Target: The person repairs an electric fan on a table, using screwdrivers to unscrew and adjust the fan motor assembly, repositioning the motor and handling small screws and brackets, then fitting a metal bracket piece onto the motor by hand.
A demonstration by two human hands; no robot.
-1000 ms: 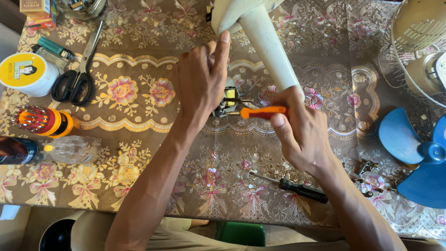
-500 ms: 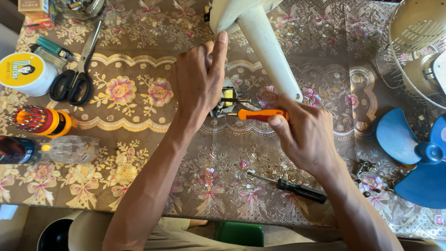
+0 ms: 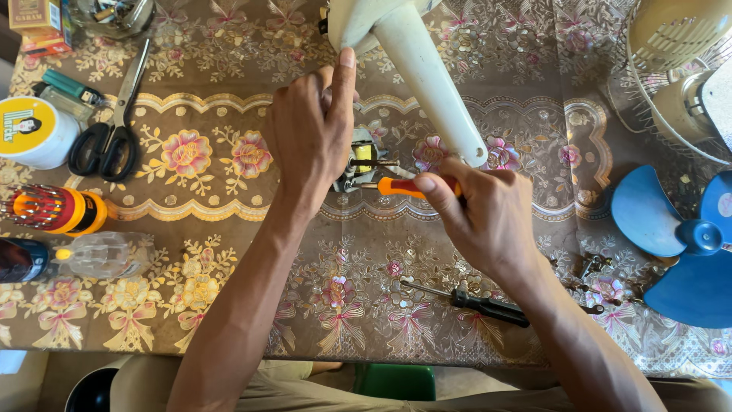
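My left hand lies over a small metal motor part on the flowered tablecloth, fingers pressed on it and pointing away from me. My right hand grips an orange-handled screwdriver whose tip points left into that part. A cream-coloured fan stand tube runs from the top down to just above my right hand.
A black-handled screwdriver lies near the front edge. Blue fan blades and a wire fan guard sit at the right. Scissors, a round white tin, a screwdriver-bit holder and a plastic bottle are at the left.
Both hands stay on the motor part and the orange screwdriver; the right hand has shifted only slightly.
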